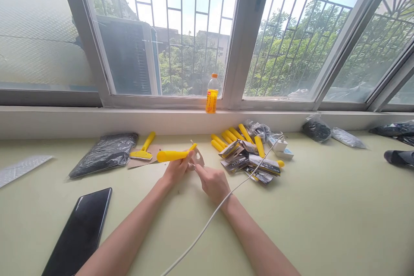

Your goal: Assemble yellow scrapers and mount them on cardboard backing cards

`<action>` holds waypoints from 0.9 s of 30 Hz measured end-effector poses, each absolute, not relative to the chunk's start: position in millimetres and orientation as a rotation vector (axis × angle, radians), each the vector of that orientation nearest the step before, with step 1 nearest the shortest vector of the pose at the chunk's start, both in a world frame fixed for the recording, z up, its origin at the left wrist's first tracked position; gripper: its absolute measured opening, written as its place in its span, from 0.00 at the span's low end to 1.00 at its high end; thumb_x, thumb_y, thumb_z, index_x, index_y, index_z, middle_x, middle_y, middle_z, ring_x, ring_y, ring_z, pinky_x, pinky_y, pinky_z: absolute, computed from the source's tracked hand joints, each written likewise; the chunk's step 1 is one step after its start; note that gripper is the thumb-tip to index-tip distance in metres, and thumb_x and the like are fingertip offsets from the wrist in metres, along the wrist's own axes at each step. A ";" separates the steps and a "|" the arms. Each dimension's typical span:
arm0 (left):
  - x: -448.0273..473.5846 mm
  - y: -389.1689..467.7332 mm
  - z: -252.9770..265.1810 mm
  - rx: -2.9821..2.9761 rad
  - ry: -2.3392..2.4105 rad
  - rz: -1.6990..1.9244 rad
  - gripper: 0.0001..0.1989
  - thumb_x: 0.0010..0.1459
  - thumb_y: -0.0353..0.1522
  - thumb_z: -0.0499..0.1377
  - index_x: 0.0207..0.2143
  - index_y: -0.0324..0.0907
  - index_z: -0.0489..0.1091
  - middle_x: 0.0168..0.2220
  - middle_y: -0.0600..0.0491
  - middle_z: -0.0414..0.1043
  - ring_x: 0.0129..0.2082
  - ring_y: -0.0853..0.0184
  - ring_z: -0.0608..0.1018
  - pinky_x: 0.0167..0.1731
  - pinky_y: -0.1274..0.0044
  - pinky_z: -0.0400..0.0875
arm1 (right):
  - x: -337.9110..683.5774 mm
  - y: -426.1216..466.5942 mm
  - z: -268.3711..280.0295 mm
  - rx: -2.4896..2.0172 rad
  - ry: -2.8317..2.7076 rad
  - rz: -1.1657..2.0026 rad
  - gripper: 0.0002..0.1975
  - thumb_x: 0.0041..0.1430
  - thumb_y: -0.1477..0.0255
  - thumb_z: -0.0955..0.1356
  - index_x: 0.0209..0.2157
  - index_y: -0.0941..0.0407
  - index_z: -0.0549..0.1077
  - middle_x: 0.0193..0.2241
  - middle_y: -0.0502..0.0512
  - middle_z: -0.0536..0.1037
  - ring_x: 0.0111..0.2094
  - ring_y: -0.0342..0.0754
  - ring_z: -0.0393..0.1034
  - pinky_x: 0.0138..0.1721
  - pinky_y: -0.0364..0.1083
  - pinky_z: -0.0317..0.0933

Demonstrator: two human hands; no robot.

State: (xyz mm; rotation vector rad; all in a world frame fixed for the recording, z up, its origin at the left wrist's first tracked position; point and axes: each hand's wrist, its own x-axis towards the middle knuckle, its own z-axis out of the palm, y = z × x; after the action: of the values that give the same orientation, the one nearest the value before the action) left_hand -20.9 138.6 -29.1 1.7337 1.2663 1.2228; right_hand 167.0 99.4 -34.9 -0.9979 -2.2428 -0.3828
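My left hand (176, 169) is closed around a yellow-handled scraper (173, 155), whose handle points left above the tabletop. Beside its head is a greyish-brown flat piece with a hole (198, 158), between my two hands. My right hand (215, 183) is closed, thumb and forefinger pinched close to the scraper head. A thin metallic tip shows at those fingers, but what it belongs to is mostly hidden. Another yellow scraper (144, 150) lies to the left on a piece of brown cardboard (137, 163).
Several yellow scrapers in printed card sleeves (249, 159) are piled at the right. A white cable (207, 226) crosses over my right wrist from a charger (280, 144). A black tablet (79, 233) and a black plastic bag (105, 154) lie left; an orange drink bottle (211, 95) stands on the sill.
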 end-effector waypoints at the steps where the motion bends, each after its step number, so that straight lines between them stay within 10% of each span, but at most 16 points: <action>1: -21.1 138.9 -29.6 1.737 1.271 1.226 0.27 0.67 0.54 0.51 0.26 0.43 0.68 0.18 0.57 0.63 0.20 0.68 0.68 0.27 0.76 0.64 | 167.1 99.3 -34.8 -1.003 -2.253 -0.390 0.18 0.70 0.80 0.59 0.51 0.58 0.77 0.25 0.52 0.74 0.23 0.43 0.63 0.27 0.45 0.44; 27: -15.7 135.6 -24.5 1.665 1.347 1.241 0.31 0.65 0.56 0.51 0.24 0.41 0.72 0.15 0.54 0.64 0.19 0.67 0.70 0.24 0.76 0.63 | 170.2 108.0 -44.4 -1.020 -2.361 -0.528 0.27 0.64 0.85 0.60 0.61 0.60 0.73 0.27 0.54 0.74 0.26 0.45 0.65 0.27 0.46 0.50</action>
State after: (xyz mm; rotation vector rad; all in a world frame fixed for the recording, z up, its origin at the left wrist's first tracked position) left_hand -15.7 135.6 -24.5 1.6654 1.3473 1.2409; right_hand 170.2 108.0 -44.4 -1.0205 -2.3608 -0.5280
